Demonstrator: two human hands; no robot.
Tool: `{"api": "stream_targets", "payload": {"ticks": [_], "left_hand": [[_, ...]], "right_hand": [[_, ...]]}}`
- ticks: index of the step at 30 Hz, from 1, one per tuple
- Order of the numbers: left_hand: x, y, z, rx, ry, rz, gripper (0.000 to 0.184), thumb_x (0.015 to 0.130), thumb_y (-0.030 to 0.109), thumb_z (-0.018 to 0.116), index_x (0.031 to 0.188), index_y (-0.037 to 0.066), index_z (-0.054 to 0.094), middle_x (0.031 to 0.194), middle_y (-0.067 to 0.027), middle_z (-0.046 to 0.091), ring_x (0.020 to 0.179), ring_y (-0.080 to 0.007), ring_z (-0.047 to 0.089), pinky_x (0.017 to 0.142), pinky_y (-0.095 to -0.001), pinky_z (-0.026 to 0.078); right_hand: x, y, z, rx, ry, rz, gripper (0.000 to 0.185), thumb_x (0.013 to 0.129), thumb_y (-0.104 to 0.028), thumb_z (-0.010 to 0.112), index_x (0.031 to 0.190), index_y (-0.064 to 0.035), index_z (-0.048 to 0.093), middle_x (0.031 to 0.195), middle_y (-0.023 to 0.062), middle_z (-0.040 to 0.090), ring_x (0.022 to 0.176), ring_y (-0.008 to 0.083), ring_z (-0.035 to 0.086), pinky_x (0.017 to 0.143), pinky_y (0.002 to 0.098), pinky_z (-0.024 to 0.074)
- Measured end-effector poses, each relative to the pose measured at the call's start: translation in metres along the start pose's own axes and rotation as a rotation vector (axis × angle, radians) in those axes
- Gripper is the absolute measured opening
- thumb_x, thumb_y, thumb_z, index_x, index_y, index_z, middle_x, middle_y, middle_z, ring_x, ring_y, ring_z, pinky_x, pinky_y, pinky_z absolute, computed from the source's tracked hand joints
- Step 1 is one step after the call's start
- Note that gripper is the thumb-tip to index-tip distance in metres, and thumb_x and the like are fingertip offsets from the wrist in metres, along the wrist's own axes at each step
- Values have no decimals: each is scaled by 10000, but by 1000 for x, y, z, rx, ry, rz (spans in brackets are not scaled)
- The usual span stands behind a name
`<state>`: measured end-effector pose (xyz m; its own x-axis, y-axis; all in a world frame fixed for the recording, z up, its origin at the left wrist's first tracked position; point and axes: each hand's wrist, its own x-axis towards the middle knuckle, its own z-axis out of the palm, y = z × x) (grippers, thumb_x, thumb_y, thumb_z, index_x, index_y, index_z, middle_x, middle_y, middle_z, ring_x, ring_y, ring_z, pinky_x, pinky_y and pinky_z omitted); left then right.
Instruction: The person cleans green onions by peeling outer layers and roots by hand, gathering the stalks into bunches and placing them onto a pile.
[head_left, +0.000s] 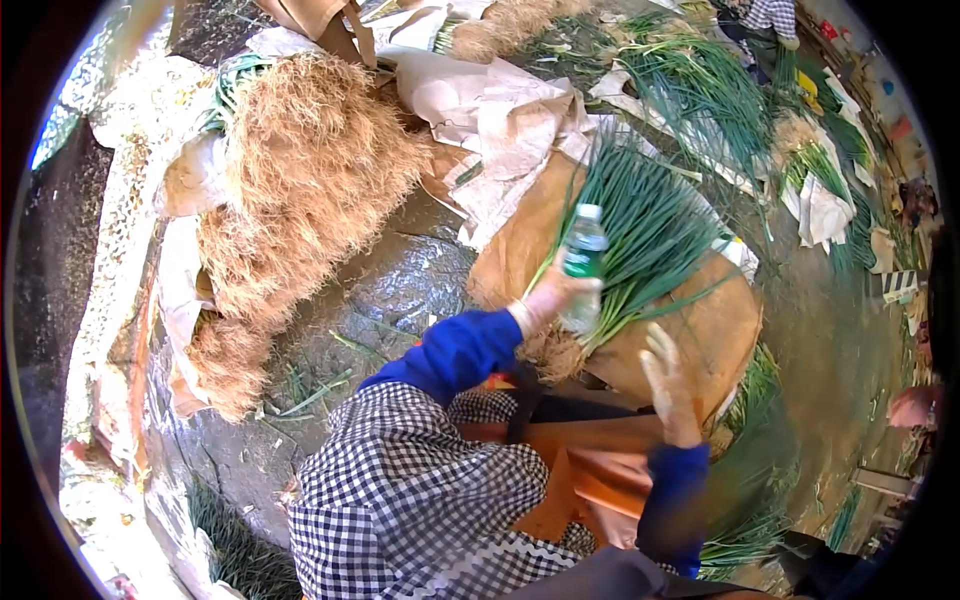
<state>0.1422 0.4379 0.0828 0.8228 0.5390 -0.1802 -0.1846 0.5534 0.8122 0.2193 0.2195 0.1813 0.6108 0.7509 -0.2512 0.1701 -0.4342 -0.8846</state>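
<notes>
My left hand (552,296) is wrapped round a clear plastic bottle (585,245) with a green label and a white cap. The bottle is upright in view, in front of a bunch of green onions (645,225). Those onions lie on a round brown surface (715,325), their leaves pointing up and away and their roots near my left wrist. To the right, my right hand (670,385) is raised over the brown surface with its fingers apart and nothing in it.
A large heap of onions with tan roots (300,180) lies at the left. White sacking (500,110) is behind the brown surface. More green onions (700,90) are spread at the upper right, near another person (770,15). Loose leaves lie on the wet floor (400,270).
</notes>
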Motion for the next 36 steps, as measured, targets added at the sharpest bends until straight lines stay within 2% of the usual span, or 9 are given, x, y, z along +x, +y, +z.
{"api": "stream_targets", "payload": {"ticks": [8,12,14,18,20,24,30,32,36], "left_hand": [[150,-11,-222,108,612,119,367,685,36,681,1030,32,554,859,-79,609,790,-204,584,676,-316,497],[203,31,-267,321,828,268,437,667,-28,669,1079,40,540,936,-41,595,824,-211,565,780,-321,468],[225,68,-278,112,635,309,503,667,-29,674,1132,44,496,960,-56,580,842,-204,564,803,-315,459],[277,160,-312,844,968,444,779,705,178,679,1284,-142,267,1242,-272,453,1140,-325,473,943,-304,387],[282,188,-314,1123,1168,139,692,715,149,616,1257,-149,306,1222,-302,456,1185,-367,428,968,-326,363],[244,133,-292,1024,904,405,456,724,114,569,1149,-45,517,1170,-233,521,1093,-355,490,946,-362,383],[106,-24,-211,1339,372,355,274,800,76,511,1053,21,599,1029,-144,586,958,-261,551,864,-331,431],[66,-56,-177,1163,197,43,275,810,127,547,1073,49,571,1101,-117,561,1056,-266,503,923,-337,386],[50,-103,-140,1301,169,75,176,816,179,612,930,44,623,950,-134,620,882,-234,591,743,-341,466]], "right_hand": [[-75,14,-66,-450,332,-43,384,926,-257,408,1198,1,494,1216,123,508,1137,210,474,940,329,384],[-117,70,-96,367,549,4,512,912,-383,398,1247,1,454,1223,131,500,1139,257,479,969,371,350],[-119,66,-111,14,653,545,530,921,-412,387,1241,4,461,1223,117,502,1129,241,485,969,356,345],[-135,72,-119,37,618,593,432,953,-315,375,1232,-1,472,1186,111,530,1102,213,495,954,329,367],[-137,72,-116,2,656,741,393,959,-266,371,1224,5,477,1180,115,536,1097,211,498,954,320,370],[-162,80,-94,220,786,543,418,939,-277,390,1196,34,500,1199,143,528,1113,245,496,975,350,361],[-217,104,-79,-73,819,738,434,934,-291,380,1185,37,511,1199,153,528,1116,254,497,979,359,358],[-233,106,-77,-152,844,776,439,932,-296,377,1181,38,515,1199,156,529,1117,258,497,980,362,357],[-270,109,-85,-308,902,836,450,929,-306,370,1173,41,522,1199,162,529,1120,264,498,983,368,354]]}}
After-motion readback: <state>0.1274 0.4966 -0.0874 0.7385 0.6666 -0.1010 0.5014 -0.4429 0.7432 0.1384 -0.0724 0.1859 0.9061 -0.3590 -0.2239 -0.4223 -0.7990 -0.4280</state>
